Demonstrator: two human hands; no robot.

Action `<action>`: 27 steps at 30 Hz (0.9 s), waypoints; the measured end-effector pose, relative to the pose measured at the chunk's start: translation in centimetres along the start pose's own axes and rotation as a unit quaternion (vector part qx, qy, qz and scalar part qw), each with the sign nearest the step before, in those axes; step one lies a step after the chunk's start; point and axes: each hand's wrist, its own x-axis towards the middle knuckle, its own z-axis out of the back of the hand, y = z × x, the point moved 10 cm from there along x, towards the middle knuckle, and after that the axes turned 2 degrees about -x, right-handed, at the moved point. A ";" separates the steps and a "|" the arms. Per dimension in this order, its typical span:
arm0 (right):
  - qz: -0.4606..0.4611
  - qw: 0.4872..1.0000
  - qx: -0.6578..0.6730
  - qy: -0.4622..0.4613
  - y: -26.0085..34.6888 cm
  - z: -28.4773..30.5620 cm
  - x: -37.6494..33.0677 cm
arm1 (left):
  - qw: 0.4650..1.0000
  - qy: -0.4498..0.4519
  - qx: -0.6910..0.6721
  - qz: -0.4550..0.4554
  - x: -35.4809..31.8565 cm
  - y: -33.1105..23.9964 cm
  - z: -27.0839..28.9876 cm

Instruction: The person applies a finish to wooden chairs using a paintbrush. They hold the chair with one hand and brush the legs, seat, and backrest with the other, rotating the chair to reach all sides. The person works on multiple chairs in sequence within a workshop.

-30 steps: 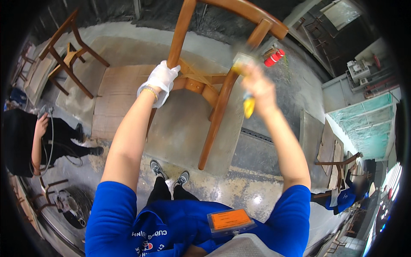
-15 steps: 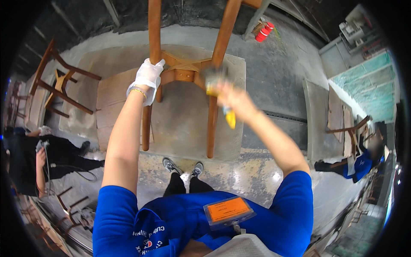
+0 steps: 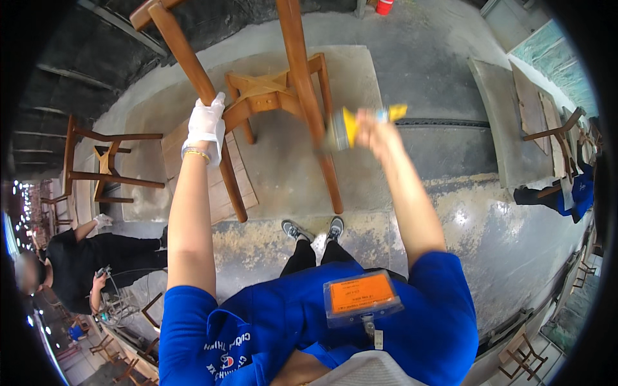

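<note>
A brown wooden chair frame [image 3: 264, 101] with a lighter cross-shaped seat brace stands in front of me, its legs toward me. My left hand [image 3: 206, 122], in a white glove, is closed around the left leg near the curved rail. Bare, my right hand [image 3: 377, 136] grips a wide paintbrush [image 3: 349, 128] with a yellow band and a yellow handle end. The bristles are at the right leg [image 3: 329, 177], below the rail; blur hides whether they touch it.
Under the chair lies a grey board [image 3: 283, 186] with a cardboard sheet [image 3: 241, 193]. Another chair frame [image 3: 116, 175] stands at left, near a person in black [image 3: 116, 251] holding a tool with a hose. At right, a person in blue [image 3: 582, 186] is beside another chair.
My right hand has brought the brush lower along the right leg and turned its handle outward to the right. The chair appears tilted differently, with my left hand still on its leg.
</note>
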 end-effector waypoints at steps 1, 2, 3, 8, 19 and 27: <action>0.043 0.997 0.050 0.046 4.2 -2.6 2.6 | 0.999 0.009 -0.031 0.012 -0.2 0.3 -0.2; 0.073 0.992 0.093 0.037 7.2 -3.8 4.6 | 0.998 0.016 -0.064 0.024 -0.5 0.6 -0.3; 0.141 0.973 0.153 0.095 10.0 -5.6 5.5 | 0.998 0.007 -0.055 0.018 -0.5 0.5 0.0; -0.025 0.991 0.131 0.004 -3.1 1.9 0.1 | 1.000 -0.010 -0.020 0.007 -0.8 -0.6 0.4; 0.115 0.990 0.012 0.081 12.2 -9.2 5.5 | 1.000 -0.008 0.009 -0.017 -1.8 -2.3 0.9; 0.203 0.950 0.200 0.129 18.0 -13.1 6.1 | 1.000 -0.006 0.013 0.000 -1.2 -2.1 0.7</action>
